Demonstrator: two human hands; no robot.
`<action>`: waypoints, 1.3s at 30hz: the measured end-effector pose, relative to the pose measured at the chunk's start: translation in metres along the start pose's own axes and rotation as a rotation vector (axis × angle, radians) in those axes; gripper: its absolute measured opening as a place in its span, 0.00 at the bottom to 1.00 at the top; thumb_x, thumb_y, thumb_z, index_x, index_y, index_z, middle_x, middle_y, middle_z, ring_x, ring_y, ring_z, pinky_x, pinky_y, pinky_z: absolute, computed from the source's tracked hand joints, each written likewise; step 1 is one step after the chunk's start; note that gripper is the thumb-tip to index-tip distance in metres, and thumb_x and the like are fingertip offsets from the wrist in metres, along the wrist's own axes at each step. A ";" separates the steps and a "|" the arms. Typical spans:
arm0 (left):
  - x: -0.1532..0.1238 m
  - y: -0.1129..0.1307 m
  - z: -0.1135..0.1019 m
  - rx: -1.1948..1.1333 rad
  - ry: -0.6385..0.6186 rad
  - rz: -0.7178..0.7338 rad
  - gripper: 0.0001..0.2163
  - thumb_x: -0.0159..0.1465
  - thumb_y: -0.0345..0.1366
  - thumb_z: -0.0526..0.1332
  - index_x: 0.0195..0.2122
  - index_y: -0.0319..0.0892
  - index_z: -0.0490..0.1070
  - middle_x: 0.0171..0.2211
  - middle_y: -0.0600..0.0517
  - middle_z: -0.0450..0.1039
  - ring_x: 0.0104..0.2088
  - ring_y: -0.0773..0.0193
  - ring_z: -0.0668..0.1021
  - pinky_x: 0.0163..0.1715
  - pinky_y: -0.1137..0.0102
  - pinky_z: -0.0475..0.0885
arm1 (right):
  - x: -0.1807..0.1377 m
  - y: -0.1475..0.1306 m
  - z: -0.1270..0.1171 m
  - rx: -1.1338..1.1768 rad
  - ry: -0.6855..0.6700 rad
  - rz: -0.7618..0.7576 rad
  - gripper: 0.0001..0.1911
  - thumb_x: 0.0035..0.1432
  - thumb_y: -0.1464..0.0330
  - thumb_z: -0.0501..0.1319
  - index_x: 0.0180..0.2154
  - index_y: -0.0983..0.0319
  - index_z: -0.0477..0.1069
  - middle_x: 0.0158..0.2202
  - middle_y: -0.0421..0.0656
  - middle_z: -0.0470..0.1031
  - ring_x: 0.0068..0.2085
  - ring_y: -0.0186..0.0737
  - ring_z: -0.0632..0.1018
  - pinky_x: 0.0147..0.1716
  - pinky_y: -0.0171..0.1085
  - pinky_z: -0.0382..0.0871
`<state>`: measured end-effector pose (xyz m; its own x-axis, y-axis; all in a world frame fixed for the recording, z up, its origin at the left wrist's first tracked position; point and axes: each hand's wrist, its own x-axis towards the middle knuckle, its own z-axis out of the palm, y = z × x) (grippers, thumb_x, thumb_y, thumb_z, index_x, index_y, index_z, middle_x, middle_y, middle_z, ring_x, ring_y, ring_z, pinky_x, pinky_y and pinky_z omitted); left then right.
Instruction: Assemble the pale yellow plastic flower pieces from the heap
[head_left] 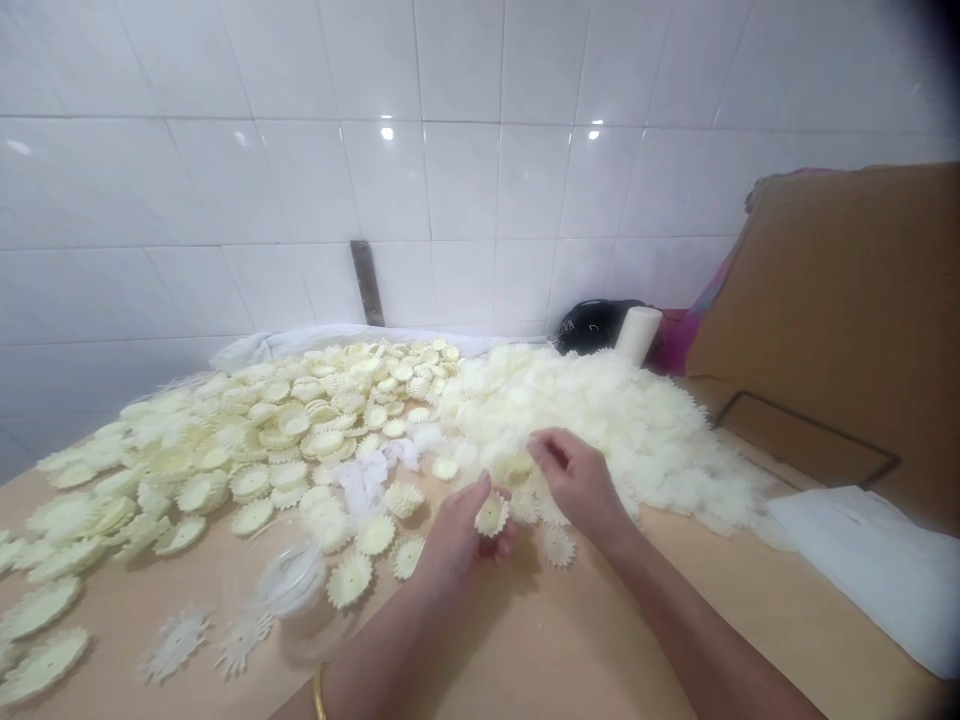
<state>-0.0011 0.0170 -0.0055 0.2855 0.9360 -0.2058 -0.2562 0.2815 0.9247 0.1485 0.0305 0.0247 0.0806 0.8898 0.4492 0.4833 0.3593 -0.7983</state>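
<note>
My left hand [459,530] is found grasping a toothed disc [491,514] above the table [555,640]. My right hand [579,482] is bunched by the pale, translucent pile [600,400] (whether it pinches anything, I cannot tell). Risks: too firm a grip could bend the disc's teeth; a leftward sweep could knock the clear container [291,580].

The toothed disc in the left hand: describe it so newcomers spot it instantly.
Below the tiled wall is a heaped table. Before the heaps, the left hand holds a pale toothed disc with a dark centre dot; similar discs nearby lie loose.
</note>
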 end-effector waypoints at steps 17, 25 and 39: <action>-0.004 0.002 0.005 0.035 -0.031 0.108 0.13 0.53 0.45 0.60 0.26 0.39 0.64 0.16 0.54 0.66 0.13 0.72 0.66 0.13 0.77 0.59 | -0.008 -0.014 -0.001 0.279 -0.339 0.034 0.11 0.53 0.62 0.56 0.31 0.63 0.70 0.28 0.41 0.71 0.31 0.36 0.71 0.33 0.35 0.65; -0.007 0.005 0.006 0.108 0.087 0.044 0.18 0.49 0.51 0.61 0.22 0.39 0.63 0.15 0.58 0.60 0.11 0.76 0.62 0.09 0.79 0.50 | -0.008 -0.010 0.001 0.357 -0.522 0.119 0.16 0.47 0.61 0.61 0.37 0.63 0.70 0.31 0.41 0.72 0.33 0.36 0.72 0.36 0.37 0.66; 0.000 -0.004 0.000 0.121 -0.050 -0.013 0.21 0.52 0.55 0.55 0.22 0.39 0.64 0.13 0.55 0.64 0.11 0.74 0.63 0.11 0.77 0.53 | -0.001 -0.005 -0.007 0.029 0.110 -0.073 0.12 0.55 0.64 0.53 0.22 0.62 0.62 0.20 0.37 0.62 0.24 0.32 0.64 0.25 0.32 0.60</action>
<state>0.0000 0.0155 -0.0094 0.3343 0.9200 -0.2045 -0.1400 0.2630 0.9546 0.1516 0.0262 0.0312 0.1419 0.8255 0.5463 0.4657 0.4314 -0.7727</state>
